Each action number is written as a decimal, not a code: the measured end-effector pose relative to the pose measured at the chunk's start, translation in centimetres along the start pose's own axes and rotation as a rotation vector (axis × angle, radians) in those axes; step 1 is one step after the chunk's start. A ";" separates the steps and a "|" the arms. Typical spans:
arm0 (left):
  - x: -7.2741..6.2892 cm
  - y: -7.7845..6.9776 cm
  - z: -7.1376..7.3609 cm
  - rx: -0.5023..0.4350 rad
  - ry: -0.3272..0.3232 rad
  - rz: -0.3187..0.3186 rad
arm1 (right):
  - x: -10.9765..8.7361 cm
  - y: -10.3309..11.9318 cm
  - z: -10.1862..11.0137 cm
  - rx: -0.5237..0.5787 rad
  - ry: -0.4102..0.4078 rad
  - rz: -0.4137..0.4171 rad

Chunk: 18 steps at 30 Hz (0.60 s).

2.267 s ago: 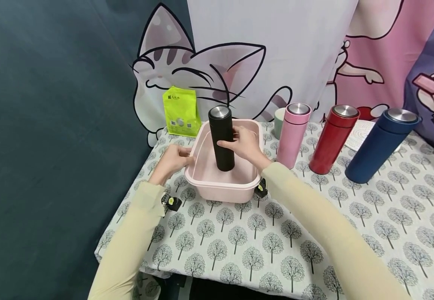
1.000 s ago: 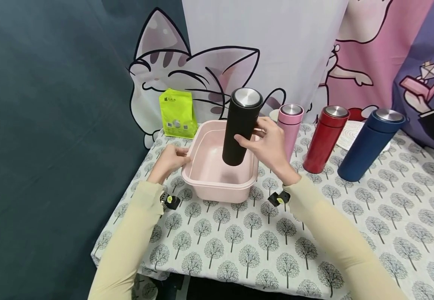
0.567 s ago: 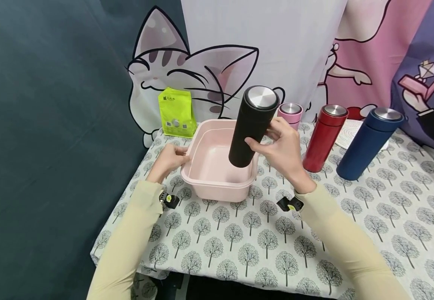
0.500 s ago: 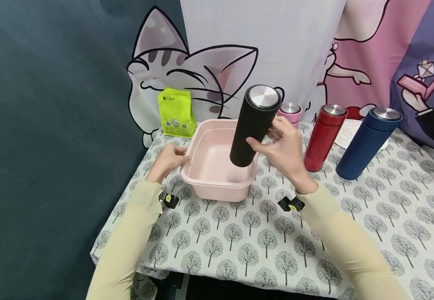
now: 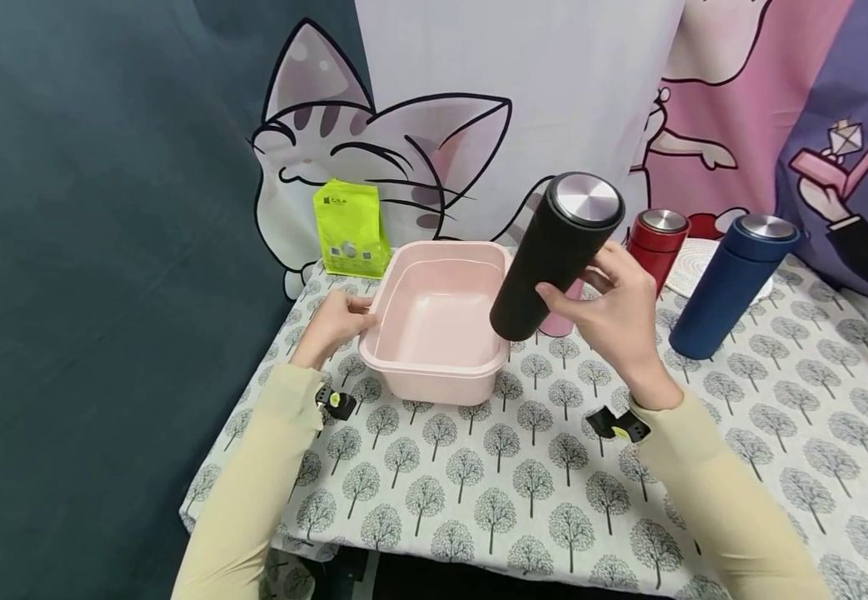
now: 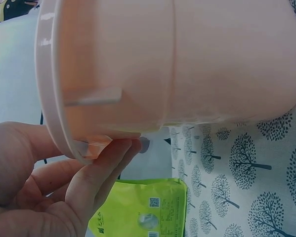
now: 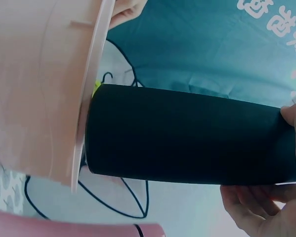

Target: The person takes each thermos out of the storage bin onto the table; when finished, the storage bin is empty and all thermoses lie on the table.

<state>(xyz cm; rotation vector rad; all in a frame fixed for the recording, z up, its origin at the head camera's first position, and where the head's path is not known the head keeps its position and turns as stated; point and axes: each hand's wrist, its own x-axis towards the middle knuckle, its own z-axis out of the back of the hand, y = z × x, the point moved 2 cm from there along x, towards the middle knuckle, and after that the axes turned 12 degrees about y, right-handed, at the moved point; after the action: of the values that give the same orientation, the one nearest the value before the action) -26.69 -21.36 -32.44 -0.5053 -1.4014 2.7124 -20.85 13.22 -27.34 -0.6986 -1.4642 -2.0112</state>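
Note:
A black thermos bottle (image 5: 554, 258) with a silver lid is held in the air by my right hand (image 5: 614, 312), tilted, its base by the right rim of a pink plastic basin (image 5: 441, 333). The right wrist view shows the thermos (image 7: 187, 136) lying across the picture, thumb on one side and fingers on the other. My left hand (image 5: 336, 325) pinches the basin's left rim; in the left wrist view its thumb and fingers (image 6: 103, 168) grip that rim. The basin has no bottle in it. A pink thermos (image 5: 560, 323) is mostly hidden behind the black one.
To the right stand a red thermos (image 5: 655, 246) and a blue thermos (image 5: 730, 287). Behind them lies a round white mat (image 5: 692, 262). A bright green pouch (image 5: 351, 229) stands behind the basin. A tree-print cloth (image 5: 494, 483) covers the table.
My right hand has lifted the black thermos out of the basin and carried it rightward, tilting it more. The left hand keeps its hold on the rim.

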 end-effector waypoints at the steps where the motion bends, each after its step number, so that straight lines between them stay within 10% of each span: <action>1: 0.0 0.0 0.0 -0.001 0.001 -0.002 | -0.1 -0.1 0.3 -0.002 -0.007 -0.001; 18: 0.1 0.2 -0.1 -0.002 -0.003 -0.031 | -3.6 -2.0 4.7 -0.258 -0.103 -0.155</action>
<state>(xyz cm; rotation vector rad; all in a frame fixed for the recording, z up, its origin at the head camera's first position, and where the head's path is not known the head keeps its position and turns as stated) -26.70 -21.39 -32.71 -0.4757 -1.4012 2.6893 -19.25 18.72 -29.86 -0.8271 -1.3658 -2.3431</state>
